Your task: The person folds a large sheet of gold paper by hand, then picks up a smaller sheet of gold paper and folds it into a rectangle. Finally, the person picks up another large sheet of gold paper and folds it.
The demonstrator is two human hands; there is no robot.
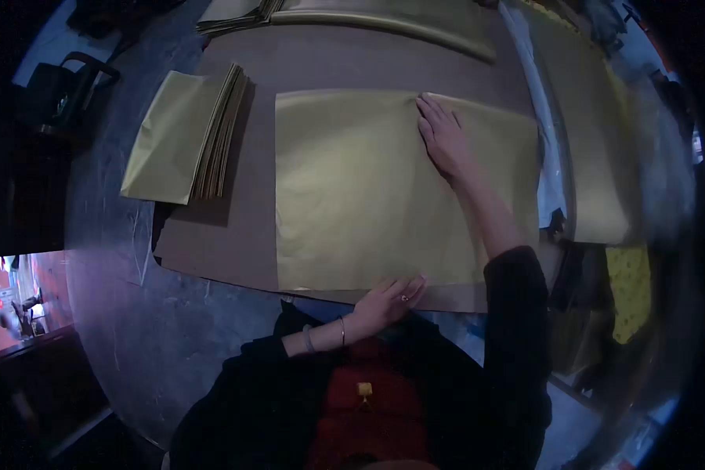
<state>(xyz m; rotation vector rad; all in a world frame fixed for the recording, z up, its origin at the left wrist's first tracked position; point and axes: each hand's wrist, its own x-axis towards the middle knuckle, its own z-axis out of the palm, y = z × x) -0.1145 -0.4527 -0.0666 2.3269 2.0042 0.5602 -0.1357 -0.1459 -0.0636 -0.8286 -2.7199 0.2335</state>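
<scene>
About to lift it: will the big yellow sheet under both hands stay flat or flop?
The yellow sheet looks thin and faintly creased, so it would probably flop and weigh little. The right hand and left hand pressing it suggest it slides on the brown board.

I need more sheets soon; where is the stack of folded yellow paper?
In the head view, the stack lies on the left, beside the large yellow sheet, at the brown board's left edge.
</scene>
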